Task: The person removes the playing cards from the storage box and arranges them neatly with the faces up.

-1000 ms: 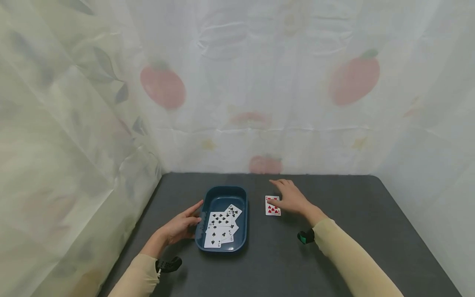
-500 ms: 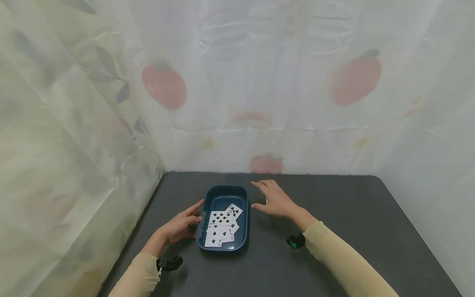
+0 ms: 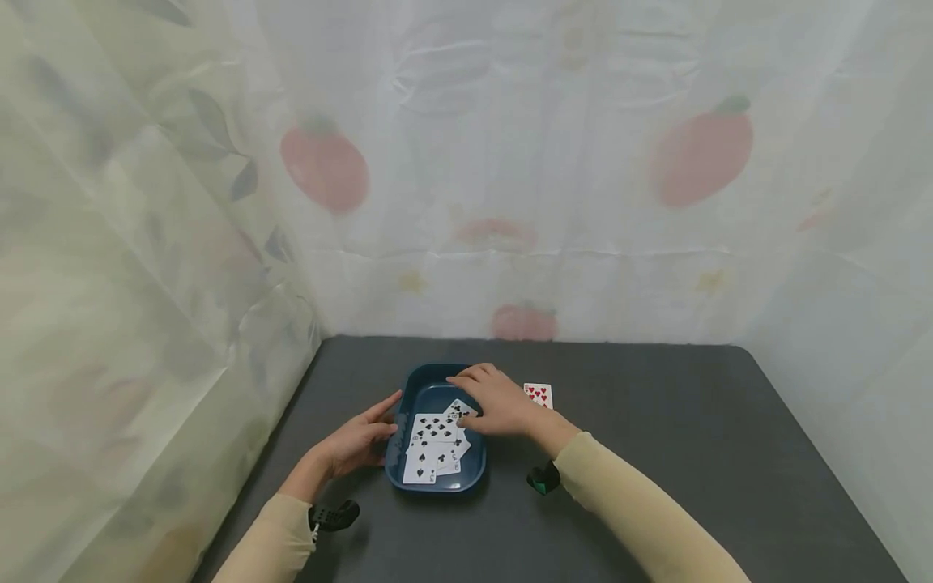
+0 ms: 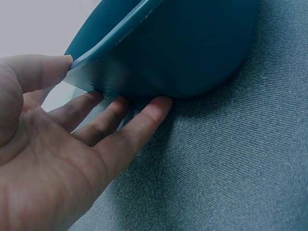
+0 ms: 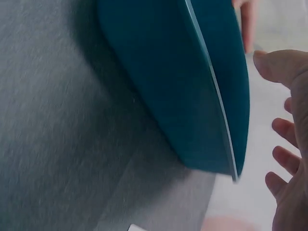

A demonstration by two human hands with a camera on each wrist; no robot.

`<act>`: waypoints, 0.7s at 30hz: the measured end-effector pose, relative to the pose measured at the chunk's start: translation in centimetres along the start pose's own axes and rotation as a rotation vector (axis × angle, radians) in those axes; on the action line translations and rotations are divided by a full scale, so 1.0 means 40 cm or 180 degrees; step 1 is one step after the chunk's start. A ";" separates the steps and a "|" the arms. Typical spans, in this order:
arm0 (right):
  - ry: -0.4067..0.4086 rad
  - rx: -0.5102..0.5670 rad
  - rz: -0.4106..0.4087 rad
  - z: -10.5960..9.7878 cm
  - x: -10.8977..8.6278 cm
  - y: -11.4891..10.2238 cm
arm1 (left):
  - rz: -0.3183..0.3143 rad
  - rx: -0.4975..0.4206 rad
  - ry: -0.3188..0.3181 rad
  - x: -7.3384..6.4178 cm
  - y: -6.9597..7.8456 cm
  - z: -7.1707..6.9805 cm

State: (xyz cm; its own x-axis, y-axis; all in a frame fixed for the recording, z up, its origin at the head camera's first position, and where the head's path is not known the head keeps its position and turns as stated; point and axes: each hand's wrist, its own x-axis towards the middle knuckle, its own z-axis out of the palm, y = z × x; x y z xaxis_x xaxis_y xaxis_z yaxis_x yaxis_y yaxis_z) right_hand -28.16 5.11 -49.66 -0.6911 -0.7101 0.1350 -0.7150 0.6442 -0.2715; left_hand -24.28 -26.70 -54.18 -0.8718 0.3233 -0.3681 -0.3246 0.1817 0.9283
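Observation:
A dark blue tray (image 3: 436,490) with rounded corners sits on the table, and several black-suited playing cards (image 3: 432,429) overlap face up inside it. My left hand (image 3: 355,444) holds the tray's left side. In the left wrist view its thumb (image 4: 53,70) lies at the rim while the fingertips touch the lower wall. Above the tray's right side hovers my right hand (image 3: 499,405), fingers spread loosely with nothing in them; in the right wrist view they are apart from the rim. A hearts card (image 3: 538,393) lies on the table beyond the right wrist, its lower part hidden.
The dark grey table (image 3: 656,453) ends at a white fruit-print curtain (image 3: 583,202) behind. Another pale curtain (image 3: 146,324) with leaf prints hangs close along the left edge.
My right hand has moved left from above the hearts card to above the tray. The hearts card stays on the table. My left hand and the tray have kept their place.

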 end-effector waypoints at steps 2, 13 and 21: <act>-0.0077 -0.0108 -0.0076 0.010 0.014 -0.015 | -0.0001 -0.0002 -0.0021 -0.002 0.001 0.000; -0.0825 -0.0789 -0.0165 0.058 0.064 -0.096 | 0.0028 0.0001 -0.0162 -0.007 0.010 -0.001; -0.1280 -0.0823 0.0012 0.088 0.071 -0.115 | 0.0025 0.0015 -0.0165 -0.005 0.012 0.003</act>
State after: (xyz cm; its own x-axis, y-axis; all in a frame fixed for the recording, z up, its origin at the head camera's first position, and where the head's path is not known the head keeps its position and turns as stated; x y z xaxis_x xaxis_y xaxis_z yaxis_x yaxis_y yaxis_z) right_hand -26.44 -0.88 -51.38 -0.6345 -0.7283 -0.2589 -0.7506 0.6605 -0.0183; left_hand -24.21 -26.56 -53.65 -0.8540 0.3725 -0.3632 -0.3160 0.1832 0.9309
